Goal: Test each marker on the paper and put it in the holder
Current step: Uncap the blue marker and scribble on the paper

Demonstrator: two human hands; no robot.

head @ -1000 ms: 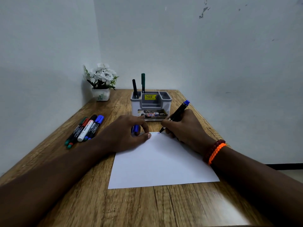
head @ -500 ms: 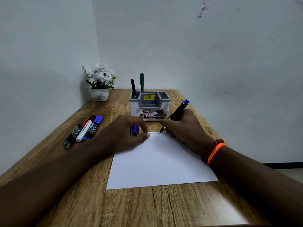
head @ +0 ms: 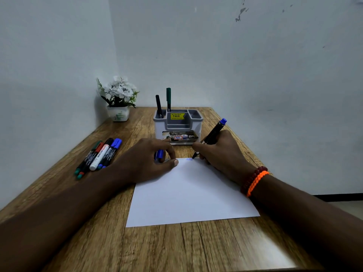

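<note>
right hand [head: 220, 154] grips the blue marker [head: 213, 135], tip on the paper [head: 188, 193] beside a blue squiggle [head: 189, 159]; left hand [head: 145, 161] pins the sheet, holding the blue cap [head: 159, 154].
</note>
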